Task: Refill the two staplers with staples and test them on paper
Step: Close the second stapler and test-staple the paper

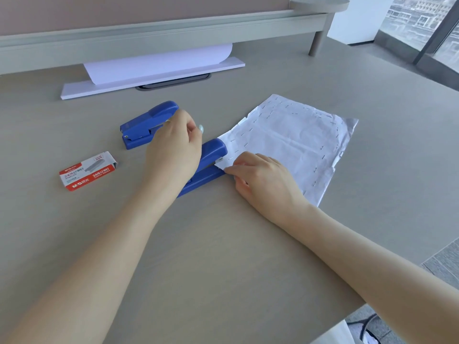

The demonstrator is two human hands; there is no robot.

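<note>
L hand (173,147) hovers over the rear of the near blue plastic stapler (207,165), fingers (196,127) curled loosely together w/ thumb and forefinger nearly meeting; cannot tell whether they pinch anything. The palm hides the stapler's mid body, so contact there is unclear. R hand (260,177) lies flat, fingers together, pressing down the near-left corner of the creased white paper sheet (293,137), fingertips just beside the stapler's nose. That corner of the sheet sits inside the stapler's mouth, between head and base. The sheet is wrinkled and already dotted w/ many staples in rows along its edges; it spreads to the right across the grey-beige surface (223,244). A second blue plastic stapler (146,125) lies closed just behind the L hand, apart from the first one, nose pointing away to the upper right. To the left, well apart from both staplers, lies a red-and-white cardboard staple box (87,171), one end open. At the far edge, a white paper stack (154,73) lies under a grey raised shelf (173,23), w/ a curved loose sheet on top.
</note>
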